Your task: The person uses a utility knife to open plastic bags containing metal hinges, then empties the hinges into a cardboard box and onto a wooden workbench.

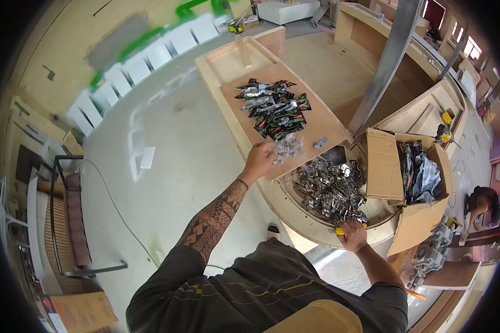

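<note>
My left hand (pixel 260 160) is closed on the edge of a crumpled clear plastic bag (pixel 288 147) on the brown board (pixel 236 114). Small parts seem to be inside the bag, too blurred to name. Above it lies a pile of black and green packets (pixel 280 116), some with clear plastic among them. My right hand (pixel 352 235) is wrapped round a yellow tool (pixel 339 231), perhaps a utility knife, at the rim of the curved wooden frame (pixel 294 222). Just beyond that hand, a heap of loose metal hinges (pixel 333 188) fills part of the frame.
An open cardboard box (pixel 383 166) holding more packets stands right of the hinges. A small blue object (pixel 320 143) lies on the board's right side. A grey metal post (pixel 386 69) rises behind. White panels (pixel 155 54) lean along the left wall. Another person (pixel 481 202) crouches at the far right.
</note>
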Motion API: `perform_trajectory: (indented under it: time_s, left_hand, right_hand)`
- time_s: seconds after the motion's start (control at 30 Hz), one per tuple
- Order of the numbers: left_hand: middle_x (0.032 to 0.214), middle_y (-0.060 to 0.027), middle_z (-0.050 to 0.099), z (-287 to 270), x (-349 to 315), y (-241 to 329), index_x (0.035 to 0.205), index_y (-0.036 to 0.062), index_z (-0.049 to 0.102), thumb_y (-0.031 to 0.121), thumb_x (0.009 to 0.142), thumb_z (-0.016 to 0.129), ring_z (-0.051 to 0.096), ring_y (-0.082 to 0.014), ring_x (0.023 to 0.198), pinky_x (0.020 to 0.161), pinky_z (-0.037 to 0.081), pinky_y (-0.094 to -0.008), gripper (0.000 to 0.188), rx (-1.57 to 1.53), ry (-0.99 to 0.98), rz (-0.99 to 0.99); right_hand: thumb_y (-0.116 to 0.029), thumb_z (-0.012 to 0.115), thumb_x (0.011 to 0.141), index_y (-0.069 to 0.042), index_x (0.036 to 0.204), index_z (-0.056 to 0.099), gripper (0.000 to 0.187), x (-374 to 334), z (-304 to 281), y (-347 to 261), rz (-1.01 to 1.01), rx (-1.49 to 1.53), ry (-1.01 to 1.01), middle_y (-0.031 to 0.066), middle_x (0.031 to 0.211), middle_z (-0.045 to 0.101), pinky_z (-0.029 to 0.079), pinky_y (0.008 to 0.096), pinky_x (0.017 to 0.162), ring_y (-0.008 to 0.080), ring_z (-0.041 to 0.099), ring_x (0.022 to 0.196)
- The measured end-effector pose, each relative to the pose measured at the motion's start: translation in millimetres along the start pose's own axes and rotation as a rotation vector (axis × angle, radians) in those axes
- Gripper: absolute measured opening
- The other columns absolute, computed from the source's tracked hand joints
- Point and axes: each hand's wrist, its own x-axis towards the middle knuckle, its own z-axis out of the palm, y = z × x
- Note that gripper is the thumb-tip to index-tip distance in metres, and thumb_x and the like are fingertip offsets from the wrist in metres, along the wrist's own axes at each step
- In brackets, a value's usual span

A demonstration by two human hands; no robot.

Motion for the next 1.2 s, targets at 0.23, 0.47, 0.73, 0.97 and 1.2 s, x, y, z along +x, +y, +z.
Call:
perform_trajectory:
  time_s: [0.23,0.47,0.73,0.97,1.2]
  left_hand:
    - [0.115,-0.02,0.071,-49,47,-7,0.125,-0.0022,0.069,0.018,0.093,0.072,0.073,-0.0283,0.097,0.085,0.059,-0.0375,0.038,-0.023,-0.079,0.122]
    - [0.1,-0.0053,0.065,-107,183,-91,0.112,0.0045,0.062,0.016,0.098,0.067,0.066,-0.0154,0.082,0.069,0.055,-0.0302,0.019,-0.61,0.166,-0.216]
    - [0.075,0.0029,0.055,-78,353,-143,0.099,0.0137,0.068,0.044,0.104,0.063,0.05,-0.0052,0.058,0.046,0.038,-0.0211,0.031,-0.522,-0.11,-0.691]
    - [0.081,0.0022,0.064,-85,374,-108,0.107,0.0066,0.068,0.02,0.104,0.065,0.057,-0.0055,0.067,0.058,0.048,-0.0248,0.014,-0.594,-0.085,-0.301]
    - [0.102,-0.0077,0.075,-113,256,107,0.112,0.0004,0.074,0.006,0.093,0.075,0.069,-0.0131,0.091,0.079,0.055,-0.0289,0.02,-0.339,-0.485,0.532]
  right_hand:
    - [-0.017,0.068,0.078,-0.007,0.116,0.062,0.039,-18,15,-23,0.187,-0.111,0.036,0.0153,0.102,0.058,0.046,0.0542,0.085,0.0394,0.055,0.096]
    - [0.004,0.059,0.085,-0.006,0.114,0.064,0.031,9,6,-82,0.671,-0.318,0.559,0.0148,0.106,0.063,0.045,0.0514,0.1,0.0377,0.058,0.105]
    - [-0.016,0.053,0.111,-0.002,0.118,0.058,0.016,144,-3,-131,1.117,0.337,1.406,-0.0041,0.084,0.048,0.033,0.0221,0.059,0.0041,0.038,0.069]
    - [-0.017,0.056,0.11,-0.002,0.114,0.062,0.017,225,-8,-163,1.1,0.428,1.138,-0.0006,0.081,0.056,0.04,0.0259,0.061,0.0077,0.049,0.069]
    - [-0.017,0.074,0.097,-0.001,0.119,0.066,0.029,307,-99,-175,0.893,0.26,0.95,0.0137,0.091,0.066,0.053,0.0365,0.078,0.0246,0.065,0.084]
